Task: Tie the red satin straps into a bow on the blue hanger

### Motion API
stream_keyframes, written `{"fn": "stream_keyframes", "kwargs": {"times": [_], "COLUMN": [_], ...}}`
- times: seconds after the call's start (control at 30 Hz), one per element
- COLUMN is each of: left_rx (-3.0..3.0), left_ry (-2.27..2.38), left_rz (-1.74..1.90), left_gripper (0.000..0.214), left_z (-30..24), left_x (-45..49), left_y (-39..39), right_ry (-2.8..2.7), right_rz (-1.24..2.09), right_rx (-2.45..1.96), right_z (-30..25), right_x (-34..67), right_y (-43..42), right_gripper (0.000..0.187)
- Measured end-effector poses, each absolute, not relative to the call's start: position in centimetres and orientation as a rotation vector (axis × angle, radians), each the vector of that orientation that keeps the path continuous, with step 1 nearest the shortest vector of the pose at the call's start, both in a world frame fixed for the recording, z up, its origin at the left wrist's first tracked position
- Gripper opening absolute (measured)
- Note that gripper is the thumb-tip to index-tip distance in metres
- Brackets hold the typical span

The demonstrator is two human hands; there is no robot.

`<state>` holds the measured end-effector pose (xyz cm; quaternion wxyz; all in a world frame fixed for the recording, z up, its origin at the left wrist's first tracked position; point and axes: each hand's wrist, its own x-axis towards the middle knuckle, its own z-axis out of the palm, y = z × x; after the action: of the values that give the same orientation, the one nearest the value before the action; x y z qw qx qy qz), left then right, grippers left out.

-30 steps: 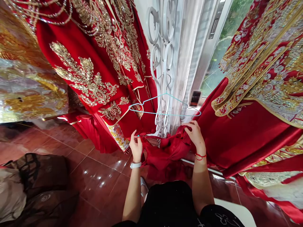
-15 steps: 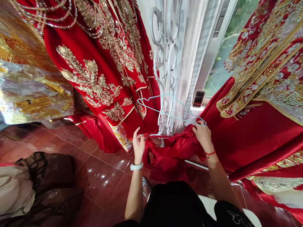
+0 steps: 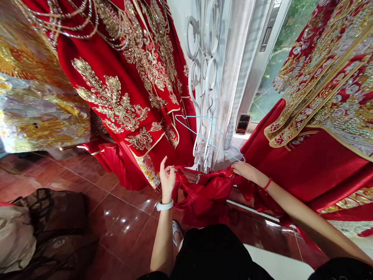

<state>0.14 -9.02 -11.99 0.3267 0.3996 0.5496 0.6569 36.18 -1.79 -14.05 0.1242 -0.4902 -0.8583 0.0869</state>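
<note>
My left hand (image 3: 167, 178) pinches the top edge of a plain red satin garment (image 3: 206, 193) at its left end. My right hand (image 3: 246, 172) grips the same garment at its right end, fingers closed on the cloth. Just above the stretched edge hangs a thin light-blue wire hanger (image 3: 208, 134), tilted down to the right, its lower right tip close to my right fingers. The hanger's hook is caught on the white scrolled metal grille (image 3: 204, 66) behind it. The garment sags in folds between my hands.
A red robe with heavy gold embroidery (image 3: 122, 85) hangs at the left, another embroidered red robe (image 3: 326, 101) at the right. A white curtain (image 3: 233, 77) and window frame stand behind. Glossy red floor tiles (image 3: 122, 217) lie below; brown bags (image 3: 55, 225) rest at lower left.
The blue hanger has tipped from level to slanting down at the right. My right hand slid lower and rightward along the garment's edge, arm stretched out. My left hand held its place.
</note>
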Motion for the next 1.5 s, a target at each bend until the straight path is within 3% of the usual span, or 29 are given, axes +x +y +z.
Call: {"fn": "stream_keyframes", "kwargs": {"times": [0.1,0.33,0.5,0.7,0.9,1.23,1.5], "left_rx": [1.059,1.026,0.89,0.823,0.809,0.884,1.007], "left_ry": [1.445,1.498,1.454,1.239,1.079,1.095,1.185], "left_rz": [1.711,1.699,1.582,1.585,1.713,1.914,1.935], "left_gripper": [0.07,0.07,0.091,0.097,0.11,0.136,0.143], "left_z": [-12.1,-12.2,-11.6,-10.5,-10.9,-11.0,-10.5], "left_x": [0.0,-0.5,-1.7,-2.3,-2.0,-2.0,-4.0], "left_y": [-9.3,-8.8,-7.8,-7.4,-7.7,-7.7,-7.7], "right_ry": [-2.418,-1.647,-1.057,-1.196,-0.938,-0.869,-0.824], "right_rz": [0.618,0.845,1.217,1.181,1.266,1.384,1.283], "right_rx": [-1.373,-1.418,-1.178,-0.996,-0.834,-0.847,-0.838], "right_z": [-14.9,-15.4,-14.9,-13.5,-11.6,-10.3,-9.8], "right_x": [36.6,35.6,32.5,27.1,22.5,19.8,19.2], "right_y": [-2.1,-3.3,-3.5,-3.2,-1.5,0.8,0.9], "right_gripper": [0.03,0.034,0.032,0.028,0.048,0.042,0.043]}}
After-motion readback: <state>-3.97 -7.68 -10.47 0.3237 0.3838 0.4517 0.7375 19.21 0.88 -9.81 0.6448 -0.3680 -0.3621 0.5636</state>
